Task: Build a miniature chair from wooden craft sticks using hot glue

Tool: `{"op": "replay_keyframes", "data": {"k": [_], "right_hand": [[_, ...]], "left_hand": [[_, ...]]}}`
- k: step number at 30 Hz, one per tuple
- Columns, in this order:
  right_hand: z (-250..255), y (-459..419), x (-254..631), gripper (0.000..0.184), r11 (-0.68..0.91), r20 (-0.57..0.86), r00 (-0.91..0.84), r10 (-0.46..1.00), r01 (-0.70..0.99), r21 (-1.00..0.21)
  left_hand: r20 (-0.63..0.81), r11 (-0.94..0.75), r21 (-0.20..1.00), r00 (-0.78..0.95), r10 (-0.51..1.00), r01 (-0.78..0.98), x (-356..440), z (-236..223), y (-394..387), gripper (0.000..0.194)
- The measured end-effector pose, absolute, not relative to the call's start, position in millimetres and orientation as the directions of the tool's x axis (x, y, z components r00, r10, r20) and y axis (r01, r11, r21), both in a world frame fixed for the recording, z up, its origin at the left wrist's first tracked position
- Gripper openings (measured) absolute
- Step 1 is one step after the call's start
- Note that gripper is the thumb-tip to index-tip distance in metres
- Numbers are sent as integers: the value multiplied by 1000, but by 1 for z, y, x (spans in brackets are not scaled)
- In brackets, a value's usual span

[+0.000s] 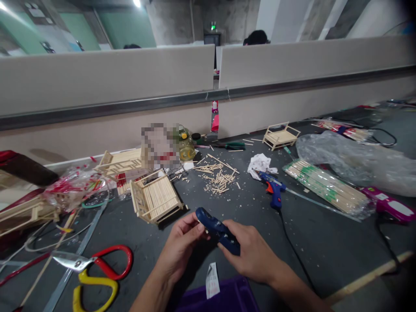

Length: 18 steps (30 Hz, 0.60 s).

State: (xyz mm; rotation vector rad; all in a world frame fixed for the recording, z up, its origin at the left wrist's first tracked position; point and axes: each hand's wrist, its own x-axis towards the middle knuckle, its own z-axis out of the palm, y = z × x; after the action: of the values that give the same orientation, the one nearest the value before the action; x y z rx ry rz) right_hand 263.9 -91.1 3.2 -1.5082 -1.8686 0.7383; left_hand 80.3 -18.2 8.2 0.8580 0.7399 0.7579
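My right hand is closed around a dark blue plier-like hand tool, held above the dark table and tilted up to the left. My left hand is closed in a pinch at the tool's far end. A small pale bit shows by its fingertips, but what they hold is mostly hidden. Beyond both hands lies a loose pile of short cut wooden sticks. Left of that pile sits a small bed-like model made of sticks.
Red-and-yellow-handled scissors lie at left. A blue glue gun rests at right, its cord trailing forward. Beyond it are packed sticks and a magenta tool. A purple tray stands below the hands; a partition closes the back.
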Motion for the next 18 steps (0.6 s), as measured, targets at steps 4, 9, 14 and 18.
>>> {"op": "replay_keyframes", "data": {"k": [4, 9, 14, 18], "right_hand": [[2, -87, 267, 20, 199, 104, -184, 977, 632, -749], [-2, -84, 270, 21, 232, 139, -192, 971, 642, -731], [-14, -81, 271, 6, 171, 146, -94, 985, 680, -713], [-12, -79, 271, 15, 96, 120, 17, 993, 495, -863]], "left_hand": [[-277, 492, 813, 537, 797, -311, 83, 9, -17, 19], [-287, 504, 788, 513, 809, -354, 89, 9, -15, 19], [-286, 483, 782, 462, 839, -394, 94, 7, -11, 18], [-319, 483, 789, 420, 850, -379, 90, 5, -10, 19]]}}
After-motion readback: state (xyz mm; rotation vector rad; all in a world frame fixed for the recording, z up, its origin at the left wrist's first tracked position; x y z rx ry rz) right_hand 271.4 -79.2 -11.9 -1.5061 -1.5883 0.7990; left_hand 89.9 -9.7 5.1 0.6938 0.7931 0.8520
